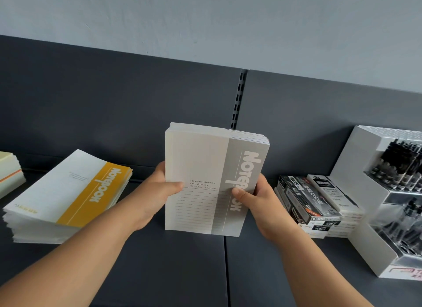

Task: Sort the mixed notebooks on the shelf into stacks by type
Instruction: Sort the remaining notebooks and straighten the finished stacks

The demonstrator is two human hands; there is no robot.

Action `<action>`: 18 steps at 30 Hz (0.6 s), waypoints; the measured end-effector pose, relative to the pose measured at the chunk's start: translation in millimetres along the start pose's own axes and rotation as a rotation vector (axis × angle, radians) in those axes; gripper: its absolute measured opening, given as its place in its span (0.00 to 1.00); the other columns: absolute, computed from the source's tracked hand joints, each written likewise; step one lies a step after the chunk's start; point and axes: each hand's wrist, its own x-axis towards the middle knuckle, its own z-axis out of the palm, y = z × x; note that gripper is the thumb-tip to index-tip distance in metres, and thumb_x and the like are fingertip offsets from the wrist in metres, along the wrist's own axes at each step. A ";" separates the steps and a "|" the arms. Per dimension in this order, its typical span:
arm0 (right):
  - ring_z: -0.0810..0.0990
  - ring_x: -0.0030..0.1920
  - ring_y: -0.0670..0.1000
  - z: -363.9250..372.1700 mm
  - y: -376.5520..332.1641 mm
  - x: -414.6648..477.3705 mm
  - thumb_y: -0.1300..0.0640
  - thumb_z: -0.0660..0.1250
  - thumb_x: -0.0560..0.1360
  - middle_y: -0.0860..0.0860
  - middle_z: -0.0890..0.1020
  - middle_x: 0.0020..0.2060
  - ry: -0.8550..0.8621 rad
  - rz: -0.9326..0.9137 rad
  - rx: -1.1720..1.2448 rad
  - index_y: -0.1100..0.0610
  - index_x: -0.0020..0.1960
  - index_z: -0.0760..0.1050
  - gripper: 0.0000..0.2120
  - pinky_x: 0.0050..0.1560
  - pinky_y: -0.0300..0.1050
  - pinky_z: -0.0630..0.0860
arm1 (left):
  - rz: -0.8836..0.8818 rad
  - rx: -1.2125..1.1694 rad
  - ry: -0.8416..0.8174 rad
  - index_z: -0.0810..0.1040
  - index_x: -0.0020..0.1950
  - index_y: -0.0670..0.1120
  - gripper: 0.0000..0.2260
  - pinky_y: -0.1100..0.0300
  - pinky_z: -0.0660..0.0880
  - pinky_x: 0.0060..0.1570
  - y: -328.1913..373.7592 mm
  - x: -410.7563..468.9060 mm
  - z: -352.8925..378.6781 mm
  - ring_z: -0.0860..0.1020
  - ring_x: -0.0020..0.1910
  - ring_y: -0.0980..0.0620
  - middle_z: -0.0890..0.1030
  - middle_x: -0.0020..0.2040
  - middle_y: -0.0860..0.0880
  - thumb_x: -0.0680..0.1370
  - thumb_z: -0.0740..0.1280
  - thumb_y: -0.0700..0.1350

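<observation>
Left hand [157, 188] and right hand [258, 199] clamp a grey notebook stack [212, 181] upright above the shelf [178, 272]; the white display box [365, 174] at right holds black pens [402, 163].

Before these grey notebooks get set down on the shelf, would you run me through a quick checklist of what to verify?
1. Both-sided grip: left hand and right hand clamp the grey notebooks by the edges. Ok.
2. Bundle squared: top edges fan out slightly. Not ok.
3. All one type: only the front cover shows. Cannot tell.
4. Landing spot: bare shelf below the bundle. Ok.
5. Kept separate: the yellow stack lies apart on the left. Ok.
6. Pen boxes sit close on the right: tight, but apart. Ok.
</observation>
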 end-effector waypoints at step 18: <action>0.83 0.48 0.42 6.5 -35.4 -9.0 0.71 0.68 0.74 0.42 0.85 0.48 -0.063 -0.147 0.055 0.50 0.68 0.66 0.28 0.43 0.33 0.77 | 0.060 0.027 0.020 0.66 0.68 0.57 0.29 0.53 0.67 0.62 20.3 -1.4 -2.4 0.72 0.63 0.53 0.77 0.61 0.54 0.75 0.62 0.30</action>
